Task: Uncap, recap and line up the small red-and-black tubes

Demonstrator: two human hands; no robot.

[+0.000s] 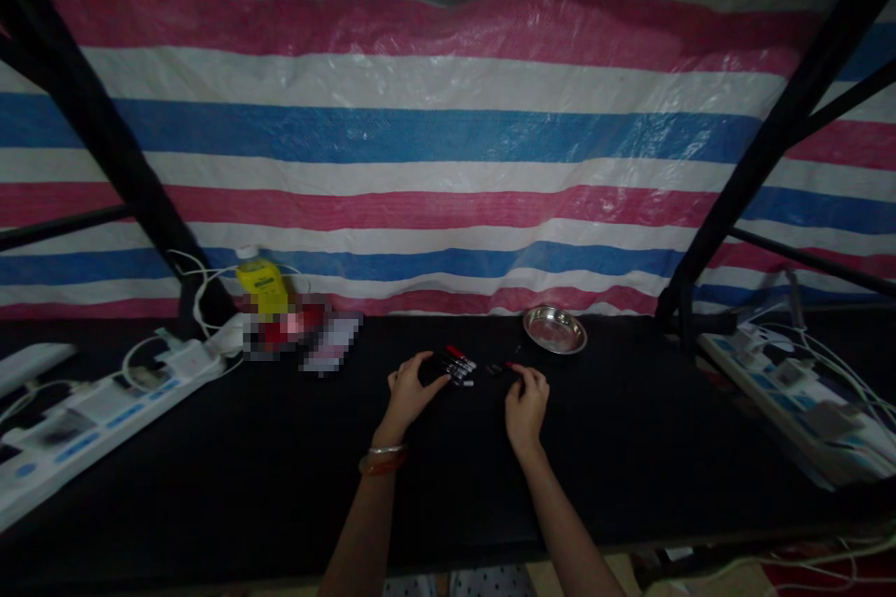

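On the black tabletop, my left hand [410, 389] curves its thumb and fingers around a row of small slim black and red pieces [460, 364] with shiny silver ends. Their exact kind is too small and dark to tell. My right hand [526, 401] is closed in a pinch, with a small red bit [511, 365] showing at its fingertips; the rest of that piece is hidden. Between the hands lie small dark bits [494, 369]. A small silver piece [469, 383] rests by my left thumb. Beyond my right hand stands a round shiny metal dish [555, 330].
White power strips with plugs and cables lie along the left [105, 410] and right [805, 392] sides. A yellow bottle [263, 284], a blurred red thing [294, 326] and a blurred pale flat thing [333, 342] are back left. A striped plastic sheet [448, 135] hangs behind, between black frame posts.
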